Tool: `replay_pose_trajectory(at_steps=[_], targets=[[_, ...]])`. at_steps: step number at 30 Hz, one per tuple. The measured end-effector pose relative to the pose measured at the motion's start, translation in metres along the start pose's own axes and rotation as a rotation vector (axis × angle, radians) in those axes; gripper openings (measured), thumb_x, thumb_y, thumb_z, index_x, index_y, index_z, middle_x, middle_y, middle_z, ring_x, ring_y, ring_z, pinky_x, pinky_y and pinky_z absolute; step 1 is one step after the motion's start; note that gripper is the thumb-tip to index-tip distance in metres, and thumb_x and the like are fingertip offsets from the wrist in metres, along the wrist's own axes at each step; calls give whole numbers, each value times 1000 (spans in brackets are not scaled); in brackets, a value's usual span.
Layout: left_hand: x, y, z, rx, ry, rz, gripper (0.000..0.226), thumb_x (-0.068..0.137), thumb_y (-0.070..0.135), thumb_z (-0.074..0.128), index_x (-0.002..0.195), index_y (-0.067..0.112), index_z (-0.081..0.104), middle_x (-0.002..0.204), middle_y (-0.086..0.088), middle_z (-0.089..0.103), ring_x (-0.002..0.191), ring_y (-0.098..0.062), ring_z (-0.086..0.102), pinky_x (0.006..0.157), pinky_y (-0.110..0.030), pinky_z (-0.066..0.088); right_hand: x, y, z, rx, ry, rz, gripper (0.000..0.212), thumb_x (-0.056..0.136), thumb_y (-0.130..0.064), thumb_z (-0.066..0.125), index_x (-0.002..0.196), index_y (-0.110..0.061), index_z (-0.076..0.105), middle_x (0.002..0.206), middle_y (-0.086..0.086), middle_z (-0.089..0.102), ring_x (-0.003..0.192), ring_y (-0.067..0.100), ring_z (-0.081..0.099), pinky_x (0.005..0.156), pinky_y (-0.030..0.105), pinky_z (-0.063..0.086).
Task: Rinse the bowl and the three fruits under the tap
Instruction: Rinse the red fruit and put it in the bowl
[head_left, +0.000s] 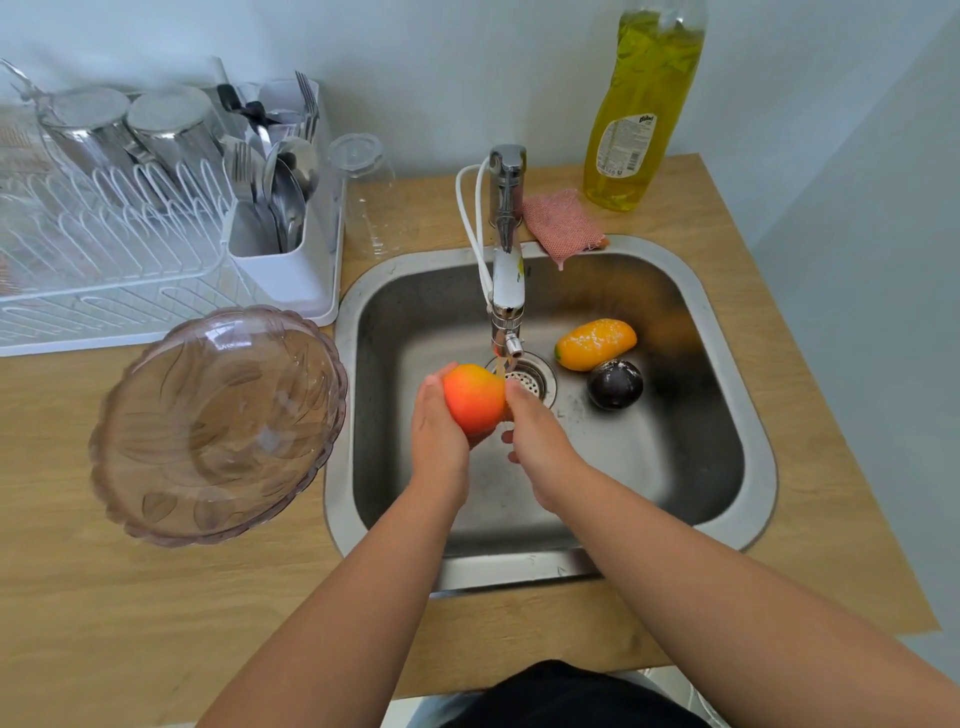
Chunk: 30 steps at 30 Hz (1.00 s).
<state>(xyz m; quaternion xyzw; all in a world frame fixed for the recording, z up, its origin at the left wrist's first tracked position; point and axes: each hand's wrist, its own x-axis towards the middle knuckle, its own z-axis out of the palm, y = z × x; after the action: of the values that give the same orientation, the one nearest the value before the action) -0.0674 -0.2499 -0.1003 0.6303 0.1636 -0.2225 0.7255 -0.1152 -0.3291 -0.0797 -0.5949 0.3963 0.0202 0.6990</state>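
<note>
Wooden counter (675, 249) with a steel sink (737, 364) set in it; tap (506, 260) running, stream landing on the top of a red-orange fruit (474, 397) held over the drain. Left hand (439, 441) cups the fruit from 9 o'clock, right hand (540, 441) presses it from 3 o'clock, fingers closed on it from both sides. Yellow fruit (596, 344) and dark fruit (615, 384) touch on the sink floor at 2 o'clock of the grip; clear bowl (218, 423) tilted on the counter at 9 o'clock.
</note>
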Motion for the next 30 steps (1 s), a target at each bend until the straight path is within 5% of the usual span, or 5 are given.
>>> replay_pose_trajectory(at_steps=[3, 7, 12, 19, 30], targets=[[4, 3, -8, 5, 72, -83, 32, 101, 52, 35, 105, 32, 60, 120, -10, 59, 97, -25, 66, 62, -31, 58, -6, 14, -1, -16, -96, -153, 18, 97, -30, 50, 112, -37, 56, 101, -10, 57, 87, 2, 53, 76, 23, 40], [4, 5, -23, 250, 64, 18, 33, 100, 49, 35, 107, 29, 61, 118, -9, 60, 108, -25, 61, 98, -46, 50, -11, 19, -2, 5, -42, -159, 38, 92, -30, 61, 129, -27, 53, 107, -4, 58, 96, 12, 57, 89, 31, 45], [-8, 8, -38, 239, -8, 76, 22, 103, 37, 36, 98, 29, 56, 105, 1, 59, 94, -14, 62, 68, -26, 49, -10, 21, 1, 123, -19, -161, 14, 91, -29, 63, 104, -29, 57, 92, -2, 64, 80, 12, 63, 77, 29, 50], [-20, 9, -58, 260, -2, 79, 18, 103, 37, 39, 96, 31, 54, 106, 1, 60, 95, -18, 64, 71, -27, 49, -10, 27, 7, 131, -91, -141, 16, 89, -29, 65, 105, -28, 62, 104, 2, 67, 86, 16, 68, 79, 30, 53], [-29, 9, -73, 257, -5, 130, 20, 103, 39, 37, 100, 32, 55, 104, 1, 65, 89, -16, 66, 72, -29, 47, -25, 18, 14, 40, -151, -244, 72, 71, -19, 84, 133, -25, 49, 122, -7, 59, 98, 11, 67, 74, 25, 53]])
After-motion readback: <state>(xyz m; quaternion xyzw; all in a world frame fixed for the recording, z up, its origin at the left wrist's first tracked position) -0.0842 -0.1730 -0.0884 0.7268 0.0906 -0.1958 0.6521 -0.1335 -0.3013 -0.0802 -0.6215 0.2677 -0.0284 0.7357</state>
